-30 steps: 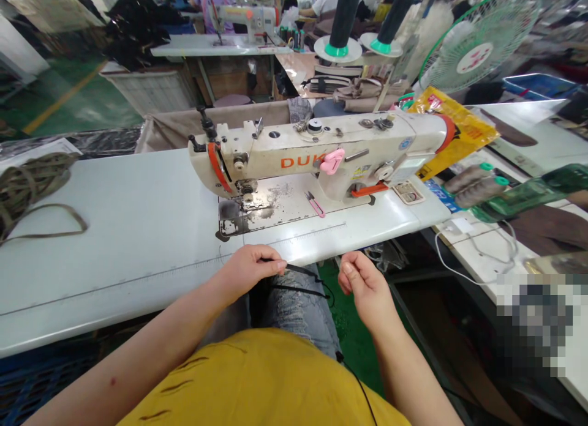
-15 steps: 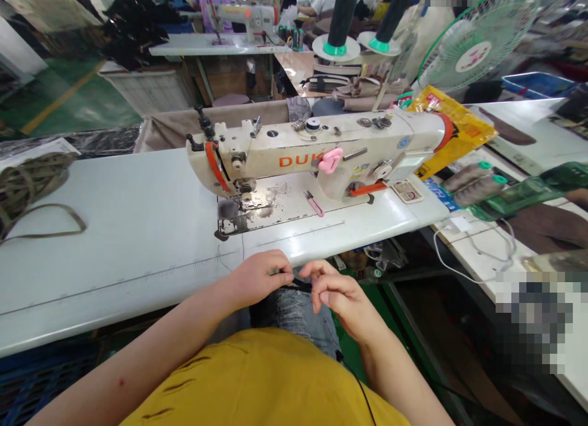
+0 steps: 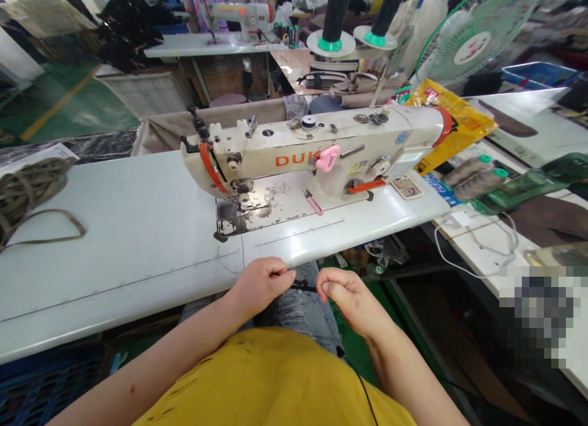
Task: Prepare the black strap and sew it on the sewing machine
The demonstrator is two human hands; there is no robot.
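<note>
A short, narrow black strip [image 3: 304, 285] stretches between my hands above my lap, just off the table's front edge; its exact kind is too small to make out. My left hand [image 3: 263, 284] is closed in a pinch at the strip's left end. At its right end, my right hand [image 3: 345, 296] has thumb and fingers pressed together on it. Beyond the hands stands a white sewing machine [image 3: 298, 147] with a pink clip-like piece on its body. Pink-handled thread snips [image 3: 314, 202] lie on its bed plate. A loose thread [image 3: 243, 251] trails over the front edge near my left hand.
A coil of olive strap [image 3: 34, 193] lies on the left of the white table [image 3: 128, 230]. Thread cones [image 3: 473, 175], a green bottle [image 3: 528, 182] and a white cable [image 3: 441, 254] are on the right. A fan [image 3: 473, 46] and other people's workstations stand behind.
My right hand's loosely curled fingers have closed into a pinch on the black strip's right end. The strip now shows more plainly between both hands. The view has shifted slightly.
</note>
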